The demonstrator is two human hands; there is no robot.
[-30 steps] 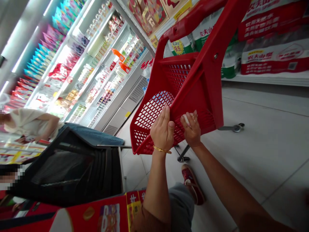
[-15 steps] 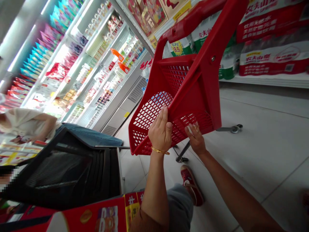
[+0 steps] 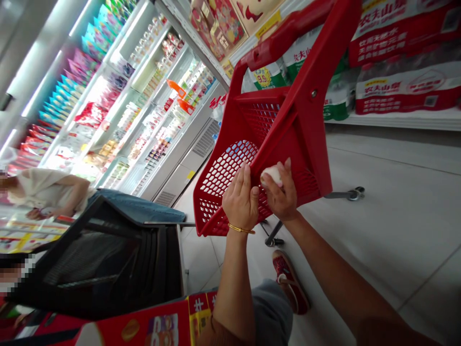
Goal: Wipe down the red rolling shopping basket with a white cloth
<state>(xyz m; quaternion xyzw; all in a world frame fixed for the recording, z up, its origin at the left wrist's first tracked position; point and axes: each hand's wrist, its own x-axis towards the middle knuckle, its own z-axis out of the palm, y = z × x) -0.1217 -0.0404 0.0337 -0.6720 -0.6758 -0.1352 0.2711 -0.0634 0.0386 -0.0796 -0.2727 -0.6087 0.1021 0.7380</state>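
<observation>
The right hand [image 3: 280,194], gripping a white cloth [image 3: 271,175], has moved up the red basket [image 3: 230,173] in mid-frame; the left hand [image 3: 240,202] lies flat, holding nothing.

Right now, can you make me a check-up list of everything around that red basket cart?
Surface: pale tiled floor, bare where seen.
Job's things: red basket cart, tilted; small white wad pressed on its mesh side.
Clutter: black stacked baskets; red printed box.
Grippers: left hand flat on the cart's edge; right hand holds the wad.
Cables: nothing seen.
Surroundings: lit cooler shelves; water bottle packs on a low shelf; another person at far left.
</observation>
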